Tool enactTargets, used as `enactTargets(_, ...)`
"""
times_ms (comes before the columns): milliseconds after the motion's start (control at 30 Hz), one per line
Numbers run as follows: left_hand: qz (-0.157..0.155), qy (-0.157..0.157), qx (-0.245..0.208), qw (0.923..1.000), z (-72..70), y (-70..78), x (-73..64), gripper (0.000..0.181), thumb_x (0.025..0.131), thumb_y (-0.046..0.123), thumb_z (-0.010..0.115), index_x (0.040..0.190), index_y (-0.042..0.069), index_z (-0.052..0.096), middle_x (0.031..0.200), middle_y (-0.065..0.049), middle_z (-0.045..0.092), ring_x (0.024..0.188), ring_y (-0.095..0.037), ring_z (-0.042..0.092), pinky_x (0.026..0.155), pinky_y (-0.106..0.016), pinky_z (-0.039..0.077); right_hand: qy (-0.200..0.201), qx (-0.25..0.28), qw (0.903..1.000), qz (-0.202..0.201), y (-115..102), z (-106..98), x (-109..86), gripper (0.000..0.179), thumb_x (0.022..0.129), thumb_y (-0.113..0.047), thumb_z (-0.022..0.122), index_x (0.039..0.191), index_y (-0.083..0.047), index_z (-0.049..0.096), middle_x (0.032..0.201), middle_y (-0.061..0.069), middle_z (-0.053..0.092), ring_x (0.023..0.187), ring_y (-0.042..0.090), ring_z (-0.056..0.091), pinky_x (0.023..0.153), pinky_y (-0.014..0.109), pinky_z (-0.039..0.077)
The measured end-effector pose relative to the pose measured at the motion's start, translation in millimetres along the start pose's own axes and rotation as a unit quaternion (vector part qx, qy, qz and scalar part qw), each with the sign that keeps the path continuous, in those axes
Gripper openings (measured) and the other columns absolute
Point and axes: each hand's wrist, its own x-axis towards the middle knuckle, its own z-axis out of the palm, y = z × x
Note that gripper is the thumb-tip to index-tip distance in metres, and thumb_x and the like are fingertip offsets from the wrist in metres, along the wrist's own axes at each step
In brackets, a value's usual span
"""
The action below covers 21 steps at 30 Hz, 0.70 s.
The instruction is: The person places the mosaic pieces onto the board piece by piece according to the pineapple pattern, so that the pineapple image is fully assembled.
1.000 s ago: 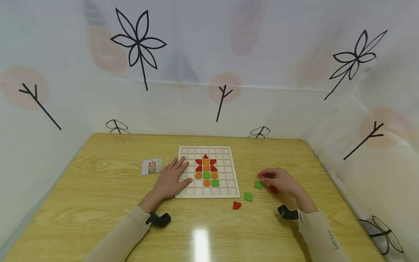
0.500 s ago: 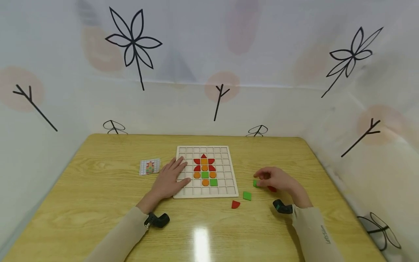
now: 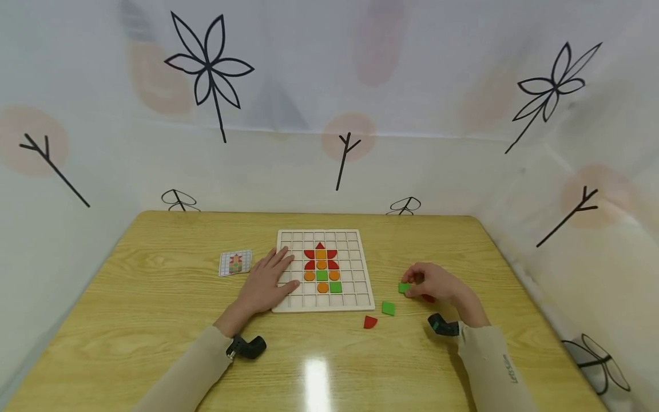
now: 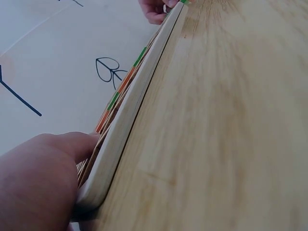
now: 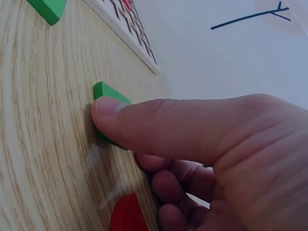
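Note:
My left hand (image 3: 264,284) rests spread over the left edge of a white wooden grid board (image 3: 356,264); in the left wrist view its thumb lies on the board's rim. On the board stand red, orange and green pieces, including a green square (image 3: 336,287) and an orange circle (image 3: 322,288). Right of the board, my right hand (image 3: 437,285) pinches a green square tile (image 5: 109,91) between thumb and fingers, low at the tabletop. A red piece (image 5: 128,214) lies under that hand, partly hidden.
Between board and right hand lies another green square (image 3: 388,308), with a red quarter-circle (image 3: 370,322) nearer me. A pattern card (image 3: 235,263) sits left of the board. Patterned cloth (image 3: 288,166) hangs behind the wooden table (image 3: 154,274).
My right hand has moved slightly left and its thumb and fingers have closed on the green square tile. The left hand stays on the board. The whole view has shifted a little.

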Motion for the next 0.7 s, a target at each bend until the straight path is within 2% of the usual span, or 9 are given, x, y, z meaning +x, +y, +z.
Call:
enactTargets(333,0.002,0.004,-0.001,1.0000,0.8,-0.7,-0.9,0.068,0.098,0.046,0.059,0.152,0.010,0.043,0.162,-0.009,0.028,0.149,-0.034,0.018,0.112,-0.063,0.021,0.001,0.012,0.9998,-0.016,-3.7,-4.3,2.4,0.017,0.089,-0.006,0.073,0.098,-0.002,0.060,0.090,0.007,0.058,0.081,0.021,0.051,0.070,0.031,0.045)
enactTargets(467,0.000,0.001,0.001,1.0000,0.6,-0.2,-0.4,0.068,0.098,0.046,0.059,0.153,0.010,0.042,0.162,-0.009,0.027,0.150,-0.034,0.018,0.112,-0.063,0.020,0.029,0.013,0.9995,-0.007,-6.1,-2.5,3.7,0.011,0.092,-0.005,0.069,0.100,-0.003,0.061,0.093,0.007,0.060,0.081,0.022,0.054,0.068,0.031,0.049)
enactTargets(700,-0.003,-0.004,-0.001,1.0000,-1.4,1.4,-0.3,0.068,0.097,0.046,0.059,0.153,0.010,0.042,0.163,-0.009,0.026,0.150,-0.034,0.016,0.113,-0.062,0.020,0.083,0.042,0.9945,-0.047,-16.2,12.3,13.3,0.016,0.095,-0.008,0.066,0.109,0.000,0.064,0.105,0.011,0.063,0.089,0.023,0.060,0.069,0.029,0.053)
